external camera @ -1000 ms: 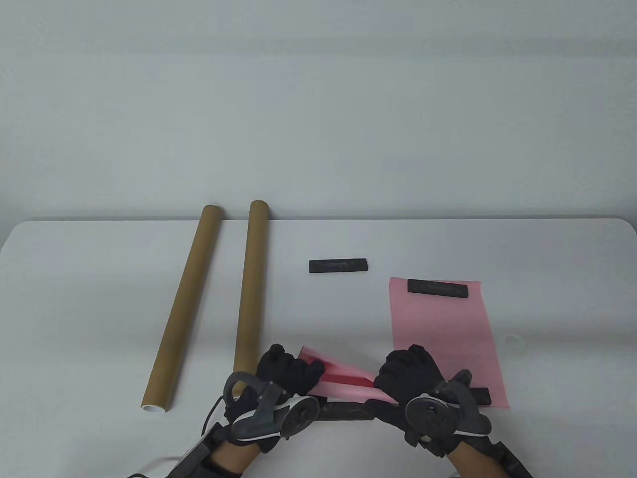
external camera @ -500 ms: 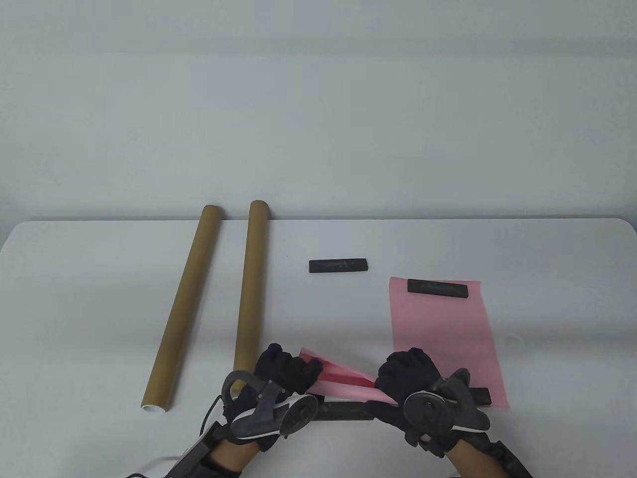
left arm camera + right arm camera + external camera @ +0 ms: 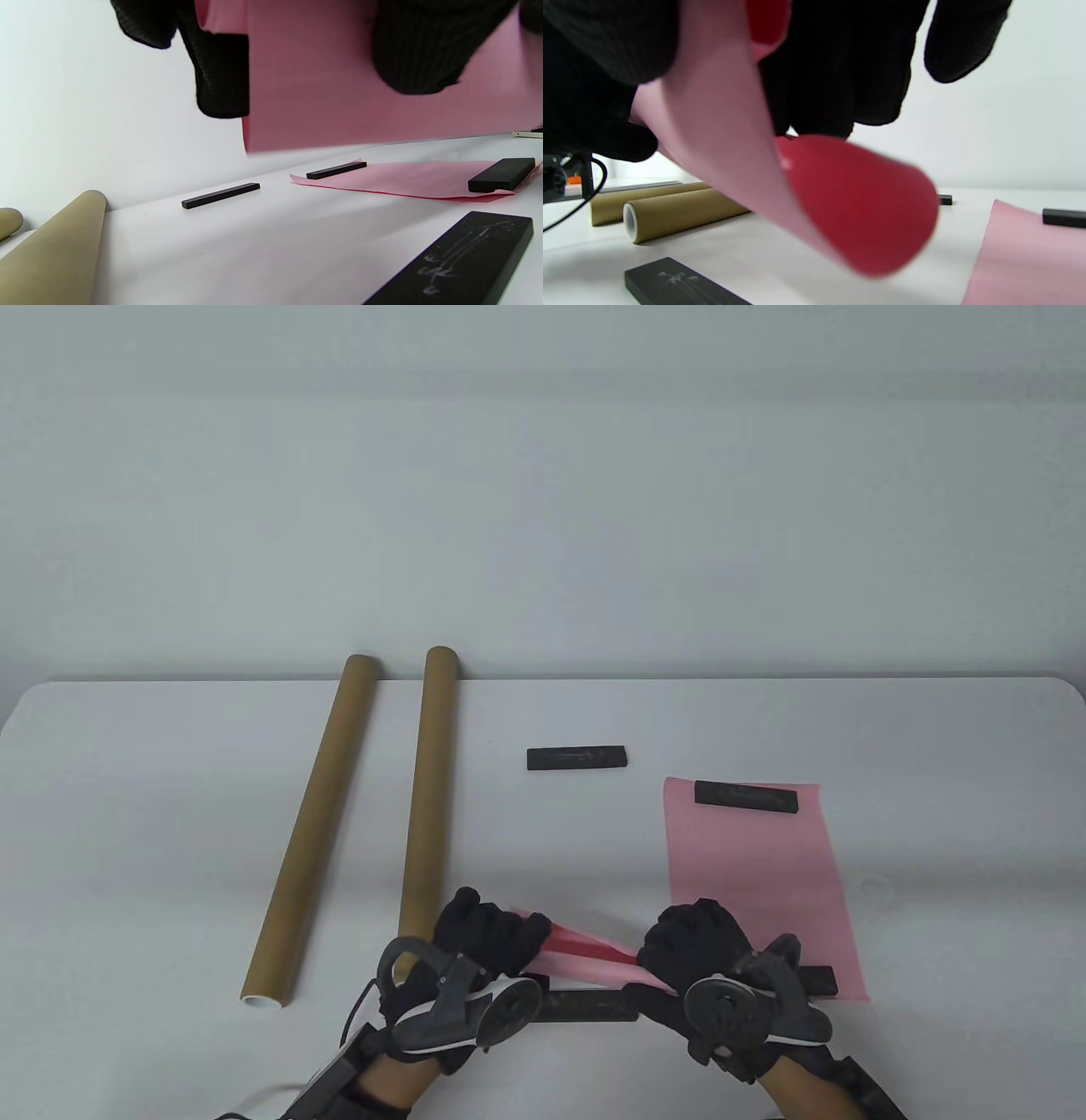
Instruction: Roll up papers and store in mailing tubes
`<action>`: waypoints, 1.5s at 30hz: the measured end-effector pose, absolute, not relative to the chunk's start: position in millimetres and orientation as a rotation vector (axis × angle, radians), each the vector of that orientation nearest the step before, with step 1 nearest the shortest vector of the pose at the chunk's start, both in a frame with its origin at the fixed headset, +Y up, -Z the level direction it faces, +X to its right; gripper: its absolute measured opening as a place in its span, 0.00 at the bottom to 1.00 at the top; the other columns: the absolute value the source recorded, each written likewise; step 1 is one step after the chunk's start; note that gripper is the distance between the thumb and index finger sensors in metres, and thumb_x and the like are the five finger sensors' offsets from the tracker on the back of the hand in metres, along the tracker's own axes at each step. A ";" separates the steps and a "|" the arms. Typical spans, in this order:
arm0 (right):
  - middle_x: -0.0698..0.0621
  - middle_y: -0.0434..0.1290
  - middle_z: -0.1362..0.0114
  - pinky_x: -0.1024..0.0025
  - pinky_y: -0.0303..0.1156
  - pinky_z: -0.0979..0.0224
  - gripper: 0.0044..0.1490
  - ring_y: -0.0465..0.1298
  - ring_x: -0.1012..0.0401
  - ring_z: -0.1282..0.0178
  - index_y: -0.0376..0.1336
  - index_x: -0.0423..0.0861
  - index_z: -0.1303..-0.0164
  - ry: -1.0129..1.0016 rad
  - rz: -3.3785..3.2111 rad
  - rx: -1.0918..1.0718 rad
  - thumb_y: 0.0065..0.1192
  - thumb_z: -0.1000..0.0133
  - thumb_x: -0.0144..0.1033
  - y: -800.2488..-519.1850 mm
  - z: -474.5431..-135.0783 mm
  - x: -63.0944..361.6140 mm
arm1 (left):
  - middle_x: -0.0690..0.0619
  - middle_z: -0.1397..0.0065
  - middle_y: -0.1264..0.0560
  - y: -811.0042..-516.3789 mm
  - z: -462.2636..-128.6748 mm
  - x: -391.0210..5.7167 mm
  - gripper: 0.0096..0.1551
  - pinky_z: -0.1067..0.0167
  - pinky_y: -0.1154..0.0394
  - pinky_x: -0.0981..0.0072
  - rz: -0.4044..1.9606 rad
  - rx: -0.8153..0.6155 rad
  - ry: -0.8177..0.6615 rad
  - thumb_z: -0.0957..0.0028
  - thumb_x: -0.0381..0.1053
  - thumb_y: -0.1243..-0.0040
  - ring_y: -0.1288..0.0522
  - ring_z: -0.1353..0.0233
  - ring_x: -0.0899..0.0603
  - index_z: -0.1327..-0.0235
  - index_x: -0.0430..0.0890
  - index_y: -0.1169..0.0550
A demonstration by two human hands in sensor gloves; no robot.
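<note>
A pink paper roll (image 3: 581, 954) is held above the table's front edge between both hands. My left hand (image 3: 492, 937) grips its left end; in the left wrist view the pink sheet (image 3: 360, 93) hangs between the gloved fingers (image 3: 418, 51). My right hand (image 3: 691, 942) grips its right end, and the right wrist view shows the curled paper (image 3: 814, 199) under that hand's fingers (image 3: 840, 72). Two brown mailing tubes (image 3: 318, 827) (image 3: 428, 789) lie side by side at the left. A second pink sheet (image 3: 755, 874) lies flat at the right.
A black bar weight (image 3: 747, 796) rests on the flat sheet's far end and another (image 3: 823, 979) on its near end. A third bar (image 3: 577, 757) lies mid-table, a fourth (image 3: 585, 1007) lies below the roll at the front edge. A small white cap (image 3: 877, 889) sits at the right.
The roll has tightened: its left end has narrowed and drawn in under my left hand. Both hands stay in nearly the same place.
</note>
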State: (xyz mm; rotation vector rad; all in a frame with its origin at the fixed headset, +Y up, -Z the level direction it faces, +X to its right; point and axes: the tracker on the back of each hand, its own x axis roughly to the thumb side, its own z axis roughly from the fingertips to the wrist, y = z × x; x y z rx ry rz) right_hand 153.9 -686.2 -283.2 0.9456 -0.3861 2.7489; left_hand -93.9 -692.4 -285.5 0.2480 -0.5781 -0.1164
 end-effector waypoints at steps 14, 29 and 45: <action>0.45 0.81 0.35 0.30 0.66 0.27 0.35 0.77 0.40 0.28 0.79 0.47 0.53 -0.452 2.749 0.945 0.65 0.50 0.64 -683.6 -280.6 155.0 | 0.60 0.42 0.18 -686.4 -280.7 -93.9 0.38 0.28 0.31 0.45 -0.100 0.273 -0.590 0.62 0.70 0.36 0.16 0.38 0.50 0.37 0.57 0.26; 0.46 0.81 0.35 0.30 0.67 0.27 0.35 0.77 0.41 0.28 0.79 0.47 0.53 -0.454 2.741 0.946 0.63 0.50 0.64 -683.7 -280.7 155.4 | 0.60 0.43 0.18 -684.1 -279.7 -95.3 0.39 0.29 0.30 0.46 -0.113 0.307 -0.587 0.63 0.70 0.34 0.16 0.39 0.50 0.36 0.58 0.26; 0.45 0.82 0.37 0.31 0.69 0.29 0.37 0.79 0.41 0.31 0.81 0.45 0.55 -0.392 2.715 0.950 0.65 0.51 0.66 -684.5 -282.5 156.6 | 0.63 0.51 0.16 -684.8 -281.7 -95.7 0.38 0.29 0.28 0.48 -0.097 0.292 -0.594 0.64 0.75 0.40 0.14 0.45 0.53 0.41 0.59 0.22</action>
